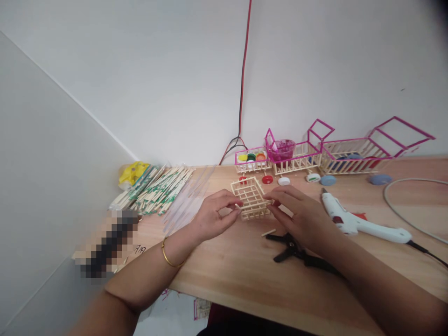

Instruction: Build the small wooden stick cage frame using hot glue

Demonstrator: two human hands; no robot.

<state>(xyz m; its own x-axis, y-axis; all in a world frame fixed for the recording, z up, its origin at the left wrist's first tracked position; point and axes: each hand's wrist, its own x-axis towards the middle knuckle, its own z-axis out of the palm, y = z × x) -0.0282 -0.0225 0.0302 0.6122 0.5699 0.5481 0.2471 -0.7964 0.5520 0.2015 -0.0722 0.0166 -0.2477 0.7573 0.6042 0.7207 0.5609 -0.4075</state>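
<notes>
Between my hands is a small open cart [249,192] built from thin pale wooden sticks, with a raised end frame at the back. My left hand [217,212] pinches its near left corner between thumb and fingertips. At the right corner, my right hand [296,212] has its thumb and fingers closed on the stick frame. A light stick runs along the near edge from one hand to the other; whether it is fixed there I cannot tell. Below the right hand lie a black clamp [292,247] and a short loose stick [268,232].
A white glue gun [364,225] with its cord lies at the right. Pink-trimmed stick carts [297,156] line the wall, with paint pots and loose caps [328,180] in front. Bundled sticks [163,189] and clear glue sticks [189,198] lie left on the wooden table [224,270].
</notes>
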